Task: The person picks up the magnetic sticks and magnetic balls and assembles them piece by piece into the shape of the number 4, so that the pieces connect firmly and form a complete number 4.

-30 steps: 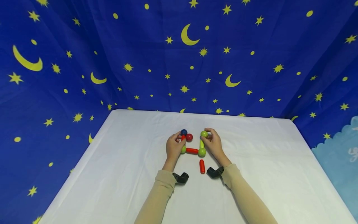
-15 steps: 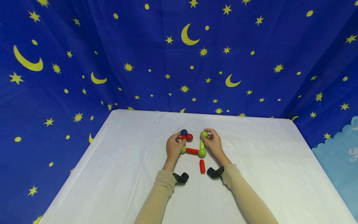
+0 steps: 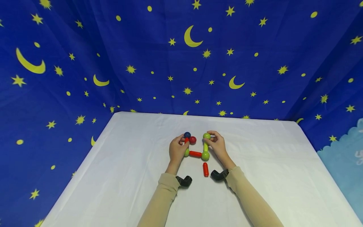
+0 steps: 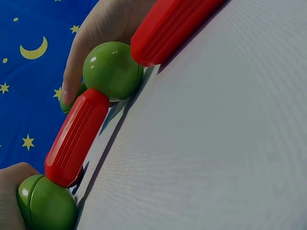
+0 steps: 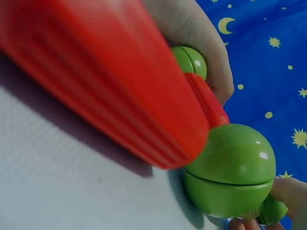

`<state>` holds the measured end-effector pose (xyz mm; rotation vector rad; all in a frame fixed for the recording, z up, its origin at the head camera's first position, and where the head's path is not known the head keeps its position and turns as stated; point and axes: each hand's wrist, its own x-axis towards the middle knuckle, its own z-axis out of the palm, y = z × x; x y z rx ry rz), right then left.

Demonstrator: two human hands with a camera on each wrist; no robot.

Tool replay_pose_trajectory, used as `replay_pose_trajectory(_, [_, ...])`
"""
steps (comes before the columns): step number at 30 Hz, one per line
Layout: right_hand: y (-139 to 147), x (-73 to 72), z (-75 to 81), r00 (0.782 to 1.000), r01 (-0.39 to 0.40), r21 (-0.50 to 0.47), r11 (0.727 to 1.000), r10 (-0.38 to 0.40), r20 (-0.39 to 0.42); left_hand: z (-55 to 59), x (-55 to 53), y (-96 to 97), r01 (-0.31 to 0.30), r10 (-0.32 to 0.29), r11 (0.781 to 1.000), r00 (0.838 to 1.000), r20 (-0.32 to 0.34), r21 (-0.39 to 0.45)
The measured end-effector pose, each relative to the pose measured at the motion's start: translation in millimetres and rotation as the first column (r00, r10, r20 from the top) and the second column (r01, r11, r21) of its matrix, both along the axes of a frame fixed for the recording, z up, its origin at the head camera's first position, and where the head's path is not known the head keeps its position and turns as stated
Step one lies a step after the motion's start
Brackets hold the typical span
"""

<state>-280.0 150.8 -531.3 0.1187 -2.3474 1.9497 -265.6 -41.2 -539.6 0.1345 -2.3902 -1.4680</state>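
Toy building rods and balls form a U shape on the white table. My left hand (image 3: 177,150) grips the left side, thumb and fingers at a red rod (image 3: 186,140) between a blue ball (image 3: 187,134) and a green ball (image 3: 186,152). A red ball (image 3: 193,140) sits beside the blue one. Across the front, another red rod (image 3: 195,154) joins the left green ball to a right green ball (image 3: 205,155). From there a light green rod (image 3: 205,147) runs back to a far green ball (image 3: 206,136), which my right hand (image 3: 219,146) pinches.
A loose red rod (image 3: 205,169) lies in front of the shape, between the black wrist cameras, and looms large in the right wrist view. The white cloth-covered table (image 3: 136,151) ends at a blue curtain (image 3: 158,56) with yellow stars and moons.
Both hands keep their grip in nearly the same places. The head view has shifted slightly, so everything sits a little lower in it.
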Motion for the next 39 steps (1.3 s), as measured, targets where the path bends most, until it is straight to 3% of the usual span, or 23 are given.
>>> replay_pose_trajectory(3, [1,-0.4,-0.4,1.0,-0.029,-0.026,0.999,0.029,0.011,0.7,0.4,0.4,0.003,-0.003,1.0,1.0,0.007,0.001])
replay_pose_trajectory(9, [-2,8.5,16.5,0.998,-0.053,-0.022,0.998,0.054,0.028,1.5,0.5,0.4,0.003,-0.003,1.0,1.0,0.005,-0.003])
replay_pose_trajectory(16, [1,-1.8,-1.7,0.999,-0.027,-0.019,0.999,0.027,0.033,0.9,1.2,0.6,-0.001,0.001,1.0,1.0,0.002,-0.006])
replay_pose_trajectory(25, [0,-2.8,-3.7,0.999,0.016,0.047,0.999,-0.017,0.03,1.6,1.0,0.8,0.001,-0.001,1.0,1.0,0.009,-0.003])
replay_pose_trajectory(30, [-1,2.0,7.9,0.998,0.009,0.055,0.998,-0.013,0.069,0.4,1.2,0.1,0.0,0.0,1.0,1.0,-0.011,-0.009])
replay_pose_trajectory(35, [-5,10.5,26.1,0.998,0.001,0.085,0.996,-0.006,0.059,-1.0,0.6,-0.1,0.005,-0.005,1.0,0.999,-0.034,-0.01])
replay_pose_trajectory(39, [-5,7.3,20.9,0.999,0.012,0.112,0.994,-0.018,0.048,-1.2,0.4,-0.1,0.005,-0.006,1.0,0.999,-0.041,-0.013])
